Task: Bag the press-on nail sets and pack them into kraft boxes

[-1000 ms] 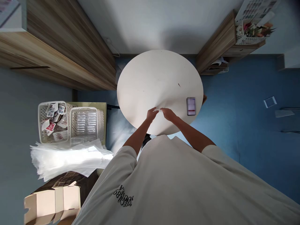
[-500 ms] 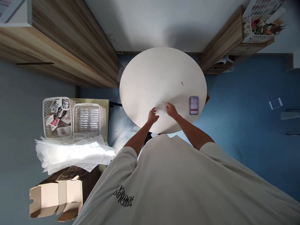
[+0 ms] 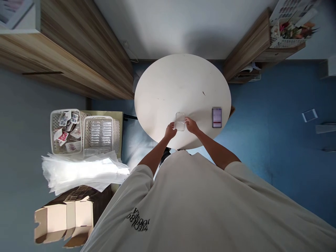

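A small clear plastic case (image 3: 180,122), rectangular with rounded corners, is held between my two hands just over the near part of the round white table (image 3: 181,80). My left hand (image 3: 170,131) grips its left edge, with the fingers curled at the side. On the opposite side, my right hand (image 3: 191,125) pinches the right edge between thumb and fingers. I can see through the case to the tabletop, and no contents show in it. A phone (image 3: 216,117) with a lit screen lies on the table to the right of my right hand.
To the left, one white basket (image 3: 52,134) holds printed packets and another (image 3: 113,136) holds stacked clear plastic pieces. White sheets (image 3: 84,171) and an open cardboard box (image 3: 56,222) are nearer. Wooden cabinets (image 3: 86,52) stand at left and a wooden unit (image 3: 249,45) at right.
The clear case, mostly hidden between my close-set hands at first, has turned and now faces up flat. My hands have moved slightly apart to its two sides. The view has shifted a little.
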`<action>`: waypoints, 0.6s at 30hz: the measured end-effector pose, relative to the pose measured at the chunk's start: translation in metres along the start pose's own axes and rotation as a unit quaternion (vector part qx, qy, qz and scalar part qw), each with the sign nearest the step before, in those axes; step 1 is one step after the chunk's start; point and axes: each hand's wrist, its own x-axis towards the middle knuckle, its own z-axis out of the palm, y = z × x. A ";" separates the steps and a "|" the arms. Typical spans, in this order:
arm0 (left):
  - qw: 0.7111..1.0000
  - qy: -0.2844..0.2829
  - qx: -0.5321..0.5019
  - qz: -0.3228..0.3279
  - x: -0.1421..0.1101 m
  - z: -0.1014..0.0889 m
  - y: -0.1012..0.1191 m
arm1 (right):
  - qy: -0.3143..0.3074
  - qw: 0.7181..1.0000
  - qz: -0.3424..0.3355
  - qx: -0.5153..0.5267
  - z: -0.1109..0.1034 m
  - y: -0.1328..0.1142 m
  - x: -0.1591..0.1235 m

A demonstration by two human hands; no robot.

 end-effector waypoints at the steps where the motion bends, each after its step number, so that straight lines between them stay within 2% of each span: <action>1: 1.000 0.000 0.001 -0.002 -0.001 -0.001 0.000 | 0.002 1.000 -0.002 -0.009 -0.001 0.000 -0.002; 7: 1.000 0.023 0.008 -0.008 -0.012 -0.019 0.008 | 0.001 0.999 -0.015 -0.031 -0.012 -0.009 -0.008; 11: 0.999 0.044 -0.008 0.007 -0.024 -0.033 0.019 | 0.001 0.999 -0.044 -0.023 -0.011 -0.026 -0.005; 15: 0.995 0.088 -0.034 0.046 -0.040 -0.059 0.027 | -0.022 0.996 -0.088 -0.018 0.002 -0.064 0.001; 18: 0.986 0.139 -0.051 0.072 -0.051 -0.092 0.028 | -0.048 0.990 -0.133 -0.008 0.018 -0.104 0.004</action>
